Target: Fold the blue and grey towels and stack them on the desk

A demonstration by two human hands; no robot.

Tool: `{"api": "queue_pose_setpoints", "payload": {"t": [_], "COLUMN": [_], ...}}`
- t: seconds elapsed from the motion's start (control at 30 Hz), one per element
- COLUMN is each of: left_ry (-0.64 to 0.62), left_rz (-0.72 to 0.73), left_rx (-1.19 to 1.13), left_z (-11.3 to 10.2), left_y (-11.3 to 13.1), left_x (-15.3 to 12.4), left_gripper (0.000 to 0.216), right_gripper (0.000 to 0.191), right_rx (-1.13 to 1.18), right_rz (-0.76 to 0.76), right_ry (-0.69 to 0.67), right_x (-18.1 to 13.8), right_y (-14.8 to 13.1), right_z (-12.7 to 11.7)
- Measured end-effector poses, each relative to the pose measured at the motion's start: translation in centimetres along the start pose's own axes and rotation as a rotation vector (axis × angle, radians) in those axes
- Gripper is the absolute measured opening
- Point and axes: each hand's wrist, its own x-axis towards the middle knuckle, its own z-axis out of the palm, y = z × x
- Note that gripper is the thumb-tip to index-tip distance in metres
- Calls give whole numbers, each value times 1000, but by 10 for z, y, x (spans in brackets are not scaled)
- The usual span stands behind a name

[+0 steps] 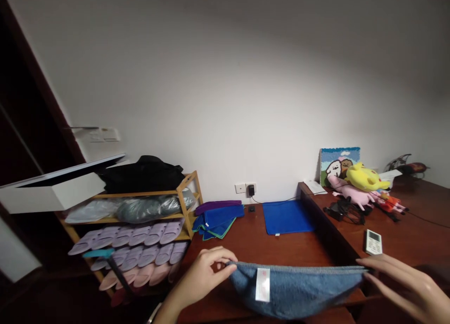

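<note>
A grey-blue cloth (298,286) hangs stretched between my two hands above the front of the brown table. Its top edge runs nearly level, and a white label (262,284) shows on its left part. My left hand (211,270) pinches the left corner between thumb and fingers. At the other end my right hand (404,282) grips the right corner. Behind, a bright blue cloth (288,216) lies flat on the table (242,244). Several blue and purple cloths (218,218) are piled at the table's back left.
To the left stands a wooden shoe rack (190,197) with slippers, plastic bags and a black bag (144,174). A raised brown surface (418,211) at right bears plush toys (365,176), cables and a white handheld device (373,242). A black plug (251,190) sits in the wall socket.
</note>
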Motion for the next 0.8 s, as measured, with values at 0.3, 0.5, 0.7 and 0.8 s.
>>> {"api": "queue_pose_setpoints", "payload": {"t": [0.3, 0.5, 0.7, 0.8], "left_ry": [-162, 3, 259, 286], "left_rz": [-160, -181, -73, -31], "left_rx": [-408, -413, -243, -138], "left_z": [51, 93, 128, 158], "left_y": [-64, -115, -144, -164], "left_x": [156, 291, 345, 328], "left_gripper": [50, 37, 17, 16], "right_gripper": [33, 24, 33, 32], "right_rx": [65, -50, -220, -332], "right_rz": [348, 527, 586, 589], "right_ry": [-131, -48, 72, 63], "right_x": [112, 214, 258, 236], "right_y": [109, 198, 249, 255], "right_z": [63, 120, 144, 173]}}
